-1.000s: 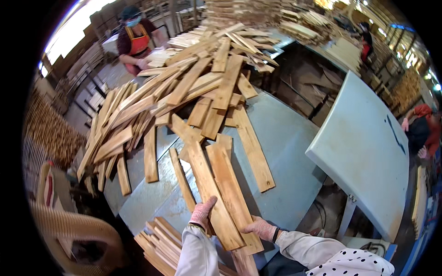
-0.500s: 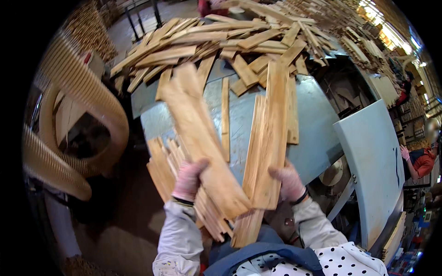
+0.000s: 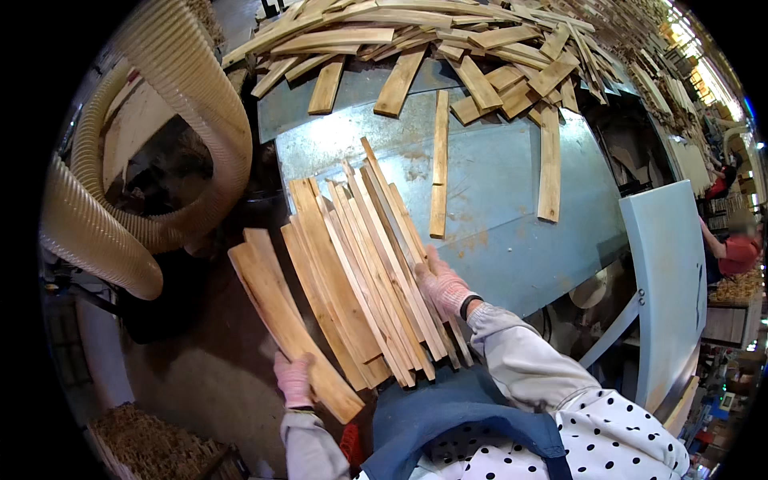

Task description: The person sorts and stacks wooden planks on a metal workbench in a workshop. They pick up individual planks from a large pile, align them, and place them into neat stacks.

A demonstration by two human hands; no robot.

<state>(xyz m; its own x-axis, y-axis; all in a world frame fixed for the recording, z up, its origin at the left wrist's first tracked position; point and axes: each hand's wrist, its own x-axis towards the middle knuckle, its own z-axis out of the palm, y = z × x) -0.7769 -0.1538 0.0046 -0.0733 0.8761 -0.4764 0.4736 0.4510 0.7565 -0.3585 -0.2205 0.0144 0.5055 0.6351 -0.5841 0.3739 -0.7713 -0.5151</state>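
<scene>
Head view: left hand (image 3: pixel 294 379) closed on wide boards (image 3: pixel 290 322); right hand (image 3: pixel 443 284) touches slat stack (image 3: pixel 364 276) to its left, grip unclear; best keep ends even.

The left hand (image 3: pixel 294 379) is lower and farther left; its boards (image 3: pixel 292 324), slanting over the stack (image 3: pixel 334 292) half a second ago, are now left of it, apart. The right hand (image 3: pixel 442 284) moves from boards held up over the table (image 3: pixel 520 256) to the stack's right side. The view swings down: the pile (image 3: pixel 420 36) slides toward the top edge, the stack shows almost whole, and the co-worker behind the pile drops from sight.
</scene>
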